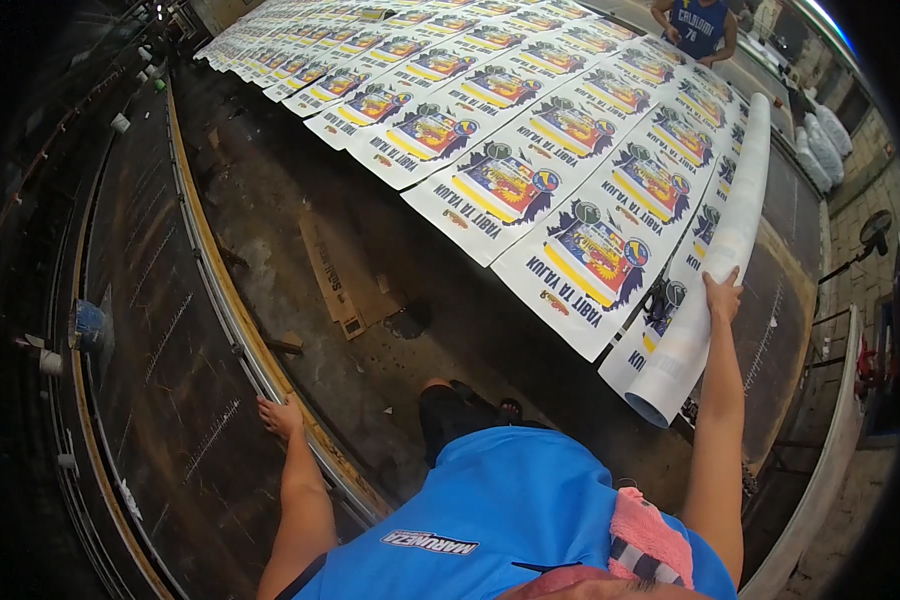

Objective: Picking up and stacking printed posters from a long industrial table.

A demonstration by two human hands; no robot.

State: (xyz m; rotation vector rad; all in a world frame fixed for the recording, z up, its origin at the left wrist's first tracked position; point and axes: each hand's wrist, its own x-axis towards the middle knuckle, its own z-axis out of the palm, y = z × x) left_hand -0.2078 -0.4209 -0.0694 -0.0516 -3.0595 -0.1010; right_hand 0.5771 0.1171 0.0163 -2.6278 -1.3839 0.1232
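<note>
A long white roll of printed sheeting (738,230) lies along the right side of the long table, its near end showing a hollow core. My right hand (722,295) is curved round the roll's right side, near its lower half. Rows of printed sheets (525,265), with colourful emblems and yellow stripes, spread away from the roll to the far left. Off to the left, my left hand (282,415) rests on the edge of a second dark table (170,400), fingers stretched over its rim and holding nothing.
Between the tables is a dirty floor with a flattened cardboard piece (330,275). A person in a blue sleeveless top (698,30) stands across the sheets at the far right. White sacks (823,145) and a fan (875,230) are at the right. A blue container (90,322) sits far left.
</note>
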